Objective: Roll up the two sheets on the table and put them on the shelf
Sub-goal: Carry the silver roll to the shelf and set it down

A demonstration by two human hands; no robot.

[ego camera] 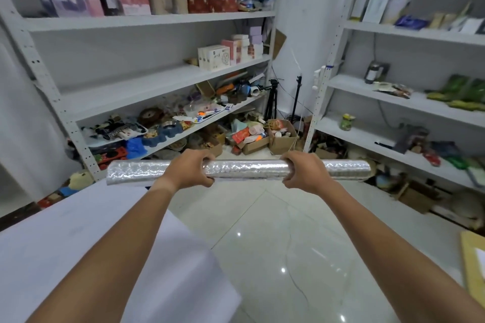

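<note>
A glossy pale tiled floor (pixel 275 231) is seen in the middle of the frame, and a white table (pixel 65 238) in the lower left. Grey metal shelves (pixel 147 86) with boxes and clutter are seen in the upper left, and another shelf unit (pixel 409 102) at the right. A rolled sheet (pixel 244 168), silvery and embossed, tube-shaped, is held in the air at the centre, its long axis horizontal, left to right. It is gripped by the left hand (pixel 193 172) and the right hand (pixel 304 171), fingers curled around it.

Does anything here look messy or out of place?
The silver roll itself looks tidy, held level in both hands. The oddity is the clutter: open cardboard boxes and loose items spill across the floor between the shelves.
</note>
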